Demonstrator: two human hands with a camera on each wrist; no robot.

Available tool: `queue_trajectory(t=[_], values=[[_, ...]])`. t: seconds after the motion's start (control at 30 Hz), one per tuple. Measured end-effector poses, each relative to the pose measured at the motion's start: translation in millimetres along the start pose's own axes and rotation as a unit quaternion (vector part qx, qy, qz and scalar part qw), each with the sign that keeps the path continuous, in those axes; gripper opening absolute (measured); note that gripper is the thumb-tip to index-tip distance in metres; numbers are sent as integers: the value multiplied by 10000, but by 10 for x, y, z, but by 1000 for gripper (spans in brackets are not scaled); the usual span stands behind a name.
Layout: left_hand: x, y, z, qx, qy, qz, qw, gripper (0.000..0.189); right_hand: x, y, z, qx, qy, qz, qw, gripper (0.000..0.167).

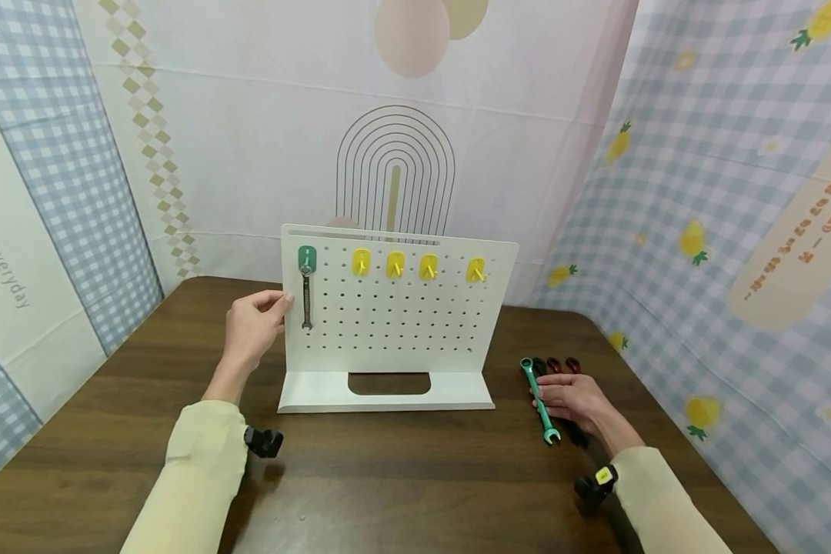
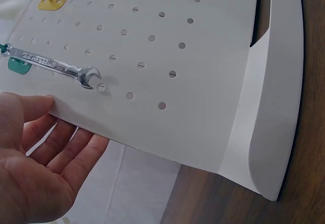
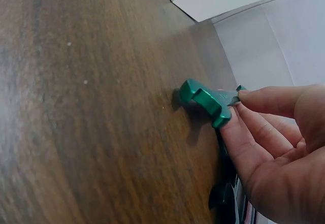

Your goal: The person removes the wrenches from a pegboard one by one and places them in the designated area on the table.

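A white pegboard stand (image 1: pixel 395 323) stands on the table. My left hand (image 1: pixel 255 327) grips its left edge, thumb on the front and fingers behind, as the left wrist view shows. A silver combination wrench (image 1: pixel 307 300) hangs from the green hook (image 1: pixel 308 258) at the board's upper left. To the right of the stand, my right hand (image 1: pixel 573 400) pinches a green combination wrench (image 1: pixel 542 404) between thumb and fingers. In the right wrist view the wrench's open end (image 3: pixel 205 102) points toward the camera, close above the tabletop.
Yellow hooks (image 1: pixel 395 265) line the top of the board. Several more wrenches, some with red ends (image 1: pixel 554 365), lie beside and partly under my right hand. The brown wooden table (image 1: pixel 388 485) meets patterned cloth walls (image 1: pixel 665 192) at the back and sides.
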State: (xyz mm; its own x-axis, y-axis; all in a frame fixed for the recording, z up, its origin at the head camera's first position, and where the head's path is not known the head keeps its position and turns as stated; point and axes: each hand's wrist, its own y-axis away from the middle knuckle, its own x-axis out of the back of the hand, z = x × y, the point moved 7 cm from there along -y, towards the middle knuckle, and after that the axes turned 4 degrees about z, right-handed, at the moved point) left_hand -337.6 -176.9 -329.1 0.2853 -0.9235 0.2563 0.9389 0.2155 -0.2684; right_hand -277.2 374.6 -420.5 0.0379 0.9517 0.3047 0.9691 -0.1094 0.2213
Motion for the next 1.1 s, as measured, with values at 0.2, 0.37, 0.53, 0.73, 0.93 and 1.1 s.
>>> queue_trajectory(t=[0.2,0.37,0.53,0.73,0.93,1.1], values=[[0,-1,-2,10,-38,-17,10000,45,5,15,-12,-77,107,191,9997,51],[-2,1,-5,29,-61,-4,10000,45,27,25,-21,-85,260,373,9989,49],[-1,3,-12,41,-74,11,10000,45,32,21,-19,-74,393,458,9981,48],[3,-4,-3,6,-58,10,10000,45,33,23,-35,-77,545,601,9967,46],[7,-10,-3,-7,-69,7,10000,45,16,56,-64,-42,677,882,9938,44],[-2,-6,-13,-13,-80,4,10000,45,-6,97,-77,-65,699,1118,9913,40]])
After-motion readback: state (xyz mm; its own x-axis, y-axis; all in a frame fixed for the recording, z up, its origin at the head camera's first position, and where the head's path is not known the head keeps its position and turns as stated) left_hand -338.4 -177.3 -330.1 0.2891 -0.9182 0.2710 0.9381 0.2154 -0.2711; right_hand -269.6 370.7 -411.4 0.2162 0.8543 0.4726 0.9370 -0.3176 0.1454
